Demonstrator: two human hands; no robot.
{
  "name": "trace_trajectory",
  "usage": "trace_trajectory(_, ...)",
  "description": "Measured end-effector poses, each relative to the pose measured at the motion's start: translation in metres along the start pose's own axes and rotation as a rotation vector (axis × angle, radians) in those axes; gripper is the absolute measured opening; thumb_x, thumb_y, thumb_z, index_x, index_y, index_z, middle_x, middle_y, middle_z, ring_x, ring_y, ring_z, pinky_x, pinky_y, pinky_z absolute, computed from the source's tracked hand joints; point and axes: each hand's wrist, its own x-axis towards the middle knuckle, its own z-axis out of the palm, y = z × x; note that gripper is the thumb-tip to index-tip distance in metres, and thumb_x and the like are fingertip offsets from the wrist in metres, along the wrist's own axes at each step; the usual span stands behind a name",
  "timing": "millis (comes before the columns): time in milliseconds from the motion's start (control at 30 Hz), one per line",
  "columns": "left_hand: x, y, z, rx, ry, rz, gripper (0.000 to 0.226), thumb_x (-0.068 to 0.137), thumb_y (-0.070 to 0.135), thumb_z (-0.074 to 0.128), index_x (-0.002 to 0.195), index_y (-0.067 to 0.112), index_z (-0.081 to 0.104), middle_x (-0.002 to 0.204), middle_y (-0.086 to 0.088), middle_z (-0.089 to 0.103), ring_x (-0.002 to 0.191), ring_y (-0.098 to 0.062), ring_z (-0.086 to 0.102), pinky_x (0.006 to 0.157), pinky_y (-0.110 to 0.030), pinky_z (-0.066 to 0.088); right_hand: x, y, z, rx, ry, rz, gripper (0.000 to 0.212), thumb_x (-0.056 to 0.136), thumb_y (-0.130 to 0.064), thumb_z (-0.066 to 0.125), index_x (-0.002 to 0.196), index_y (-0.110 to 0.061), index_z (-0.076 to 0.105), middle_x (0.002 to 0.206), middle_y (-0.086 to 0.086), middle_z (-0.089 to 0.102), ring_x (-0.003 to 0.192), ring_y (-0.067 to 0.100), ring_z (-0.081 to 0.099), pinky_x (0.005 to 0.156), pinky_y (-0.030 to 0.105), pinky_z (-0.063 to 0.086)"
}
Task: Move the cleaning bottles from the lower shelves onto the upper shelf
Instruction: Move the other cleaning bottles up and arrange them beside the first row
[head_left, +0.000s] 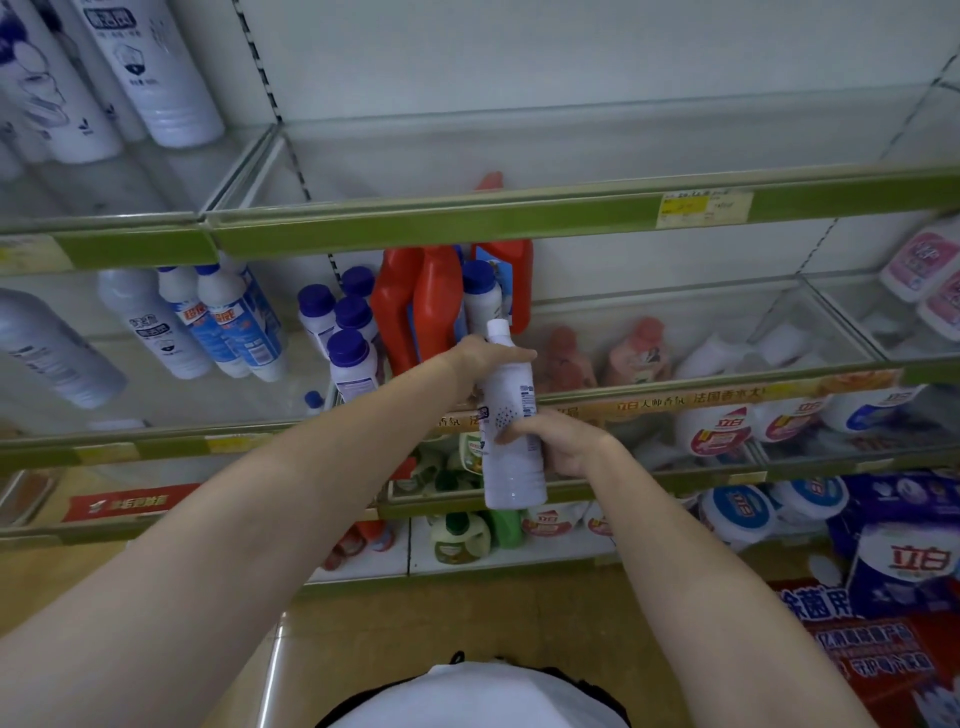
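At frame centre we hold one white bottle (511, 415) upright before the shelves — our left hand (480, 358) grasps its neck, our right hand (558, 441) its body; the upper shelf (519, 221) runs above.

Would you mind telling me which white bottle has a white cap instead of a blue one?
The held bottle, gripped by both the left hand and right hand; the shelved white bottles behind it have blue caps.

bottle (511, 415) before shelves | jugs (426, 306) behind (middle shelf (675, 397))

Left hand (485, 358) fingers hidden behind white bottle (511, 421)
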Motion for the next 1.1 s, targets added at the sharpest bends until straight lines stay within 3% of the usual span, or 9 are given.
trace_trajectory(100,-0.010,-0.005,-0.011,-0.127,-0.143,0.042,0.050,0.082,0.044,0.080,0.116,0.013,0.062,0.108,-0.009,0.073,0.094,-0.024,0.070,0.096,-0.043,0.056,-0.001,0.002,0.001,0.164,-0.094,0.040,0.046,0.072,-0.001,0.063,0.118,-0.007,0.064,0.110,0.016,0.070,0.101,0.033,0.068,0.091,0.046,0.056)
trace_trajectory(200,-0.016,-0.014,-0.014,-0.373,-0.232,0.038,0.037,0.088,0.039,0.074,0.108,0.010,0.064,0.096,-0.011,0.072,0.086,-0.024,0.070,0.095,-0.040,0.055,0.002,0.003,0.002,0.257,-0.120,0.040,0.058,0.060,-0.002,0.060,0.118,-0.004,0.064,0.112,0.019,0.067,0.103,0.035,0.065,0.095,0.048,0.054)
trace_trajectory(400,-0.014,-0.024,-0.011,-0.424,-0.002,0.097,0.039,0.088,0.031,0.075,0.115,0.005,0.065,0.107,-0.019,0.073,0.089,-0.030,0.071,0.088,-0.043,0.059,0.008,-0.001,0.010,0.141,-0.124,0.048,0.069,0.061,-0.002,0.069,0.129,-0.003,0.059,0.123,0.022,0.064,0.115,0.040,0.060,0.111,0.059,0.041)
trace_trajectory(533,-0.008,-0.026,-0.006,-0.382,0.191,0.082,0.036,0.080,0.036,0.081,0.101,0.010,0.069,0.104,-0.017,0.074,0.094,-0.033,0.073,0.087,-0.049,0.060,0.008,-0.005,0.017,0.047,-0.086,0.040,0.056,0.077,-0.006,0.073,0.132,-0.003,0.060,0.126,0.023,0.066,0.120,0.041,0.062,0.106,0.060,0.046)
trace_trajectory(633,-0.005,-0.020,-0.003,-0.276,0.265,0.039,0.049,0.076,0.043,0.080,0.111,0.012,0.067,0.103,-0.010,0.072,0.091,-0.029,0.071,0.089,-0.045,0.059,0.008,-0.008,0.023,-0.025,-0.012,0.001,0.060,0.075,-0.011,0.084,0.130,-0.001,0.062,0.122,0.023,0.069,0.117,0.041,0.064,0.099,0.057,0.052)
trace_trajectory(800,-0.012,-0.004,-0.010,-0.188,0.085,0.012,0.051,0.082,0.041,0.079,0.116,0.009,0.062,0.107,-0.012,0.072,0.094,-0.028,0.071,0.088,-0.042,0.059,0.007,-0.002,0.011,0.033,-0.038,0.008,0.049,0.076,-0.007,0.074,0.123,-0.006,0.065,0.120,0.020,0.069,0.110,0.036,0.066,0.101,0.054,0.052)
trace_trajectory(933,-0.014,-0.006,-0.018,-0.236,-0.064,0.019,0.042,0.084,0.041,0.077,0.112,0.012,0.066,0.102,-0.012,0.075,0.090,-0.027,0.071,0.093,-0.043,0.058,0.007,0.001,0.003,0.099,-0.104,0.038,0.054,0.067,-0.005,0.070,0.121,-0.007,0.064,0.116,0.020,0.068,0.105,0.035,0.065,0.101,0.051,0.051)
trace_trajectory(1100,-0.013,-0.008,-0.012,-0.355,0.042,0.084,0.034,0.083,0.031,0.079,0.105,0.007,0.069,0.084,-0.010,0.071,0.069,-0.021,0.068,0.068,-0.031,0.058,0.006,-0.002,0.005,0.064,-0.136,0.032,0.056,0.065,-0.005,0.071,0.121,-0.008,0.065,0.117,0.018,0.068,0.106,0.035,0.066,0.103,0.052,0.050)
